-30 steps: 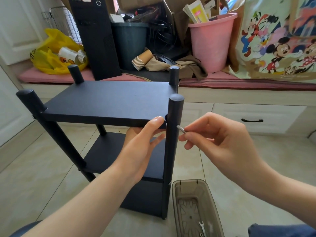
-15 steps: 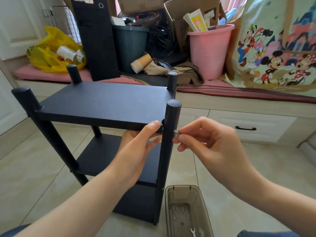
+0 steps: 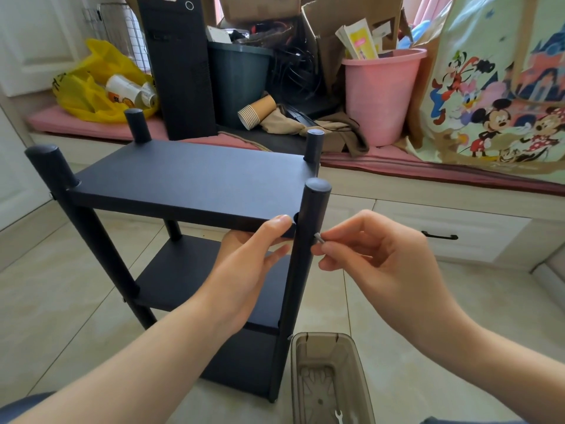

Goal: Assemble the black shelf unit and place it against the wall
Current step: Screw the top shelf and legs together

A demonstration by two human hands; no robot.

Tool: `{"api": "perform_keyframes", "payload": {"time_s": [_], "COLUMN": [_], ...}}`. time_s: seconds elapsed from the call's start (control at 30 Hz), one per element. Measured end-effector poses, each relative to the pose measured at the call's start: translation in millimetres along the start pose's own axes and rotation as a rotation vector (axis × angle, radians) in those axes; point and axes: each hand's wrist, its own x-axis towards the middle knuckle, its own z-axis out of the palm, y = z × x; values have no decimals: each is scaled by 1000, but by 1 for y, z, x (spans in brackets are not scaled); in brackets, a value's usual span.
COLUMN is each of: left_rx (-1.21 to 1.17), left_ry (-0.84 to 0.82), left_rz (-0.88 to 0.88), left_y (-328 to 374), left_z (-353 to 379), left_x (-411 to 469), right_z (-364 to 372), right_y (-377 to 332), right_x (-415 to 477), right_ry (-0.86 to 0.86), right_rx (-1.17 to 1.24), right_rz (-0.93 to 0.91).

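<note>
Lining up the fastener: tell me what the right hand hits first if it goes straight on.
The front post of the shelf: the right hand aims its small metal pin at it, tip seemingly touching, though depth is unclear.

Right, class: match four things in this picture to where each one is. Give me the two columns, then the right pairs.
Things
1. metal screw
2. small spanner
3. paper cups
4. left hand

Places
A. lying in the brown tray on the floor
B. gripping the top shelf at its front edge
C. pinched by the right hand against the front post
D. lying sideways by the dark bin

Pairs: 1-C, 2-A, 3-D, 4-B
</note>
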Motion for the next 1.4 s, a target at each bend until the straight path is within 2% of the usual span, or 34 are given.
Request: {"api": "perform_keyframes", "payload": {"time_s": [0.53,0.7,0.73,1.03,1.23,1.4], "left_rx": [21,10,8,-7,-14,-31], "left_ry": [-26,7,13,33,53,24], "left_rz": [17,16,14,0,38,40], "left_y": [3,3,3,3,6,3], "left_z": [2,3,3,3,5,2], "left_x": [-3,-3,-2,-1,0,1], "right_z": [-2,1,1,-3,-4,-6], "right_y": [-3,-3,-2,0,0,1], "right_x": [8,8,9,15,17,19], "right_ry": [-5,0,7,-39,-76,-83], "right_rx": [-17,-329,-333,-26,36,-7], "right_rz": [29,-169,-171,32,69,37]}}
